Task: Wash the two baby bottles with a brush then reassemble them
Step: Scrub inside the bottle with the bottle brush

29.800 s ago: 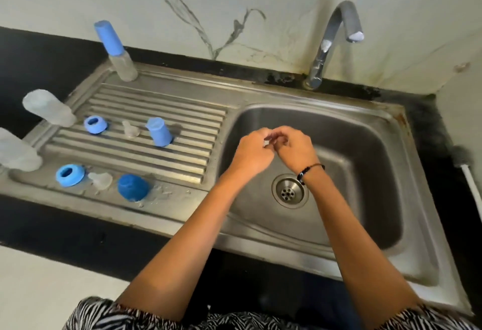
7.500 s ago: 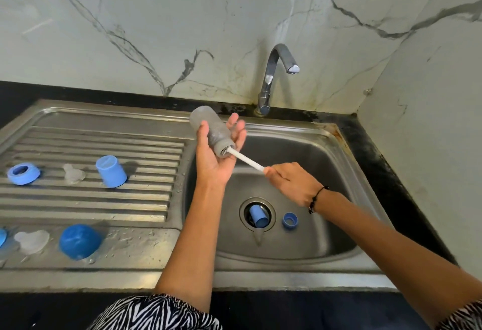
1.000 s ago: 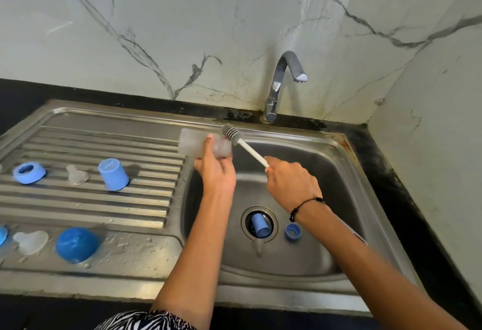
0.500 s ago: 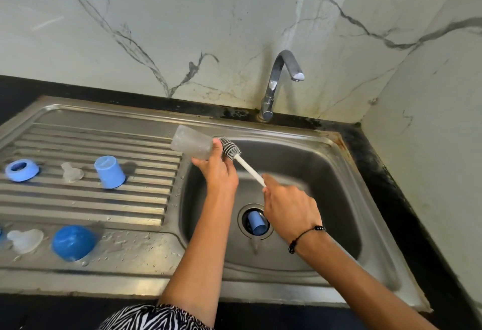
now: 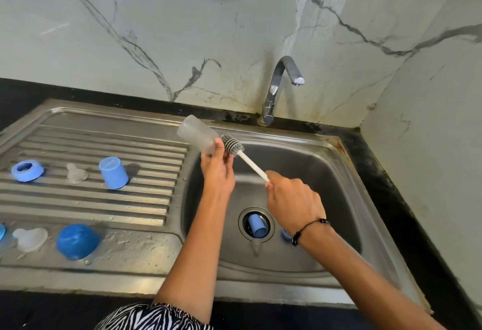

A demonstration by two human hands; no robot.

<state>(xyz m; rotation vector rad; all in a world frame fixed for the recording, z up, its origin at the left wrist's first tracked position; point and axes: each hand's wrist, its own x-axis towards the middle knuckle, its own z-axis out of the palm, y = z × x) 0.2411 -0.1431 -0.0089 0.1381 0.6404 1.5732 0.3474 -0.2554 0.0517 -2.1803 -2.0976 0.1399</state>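
Brush [image 5: 233,144] now out of bottle [image 5: 197,133]; left hand [image 5: 218,170] grips bottle, right hand [image 5: 293,203] grips handle. Inside scrub likely done; rinse next.

Both arms are bare all the way up, no sleeves on the forearms at all. The right hand [image 5: 294,203] has a thin black cord bracelet [image 5: 310,228] on its wrist, with a couple of small dark beads on it. Left hand [image 5: 217,170] has no jewelry showing. At the near edge there's a black-and-white zebra-stripe garment [image 5: 154,316].
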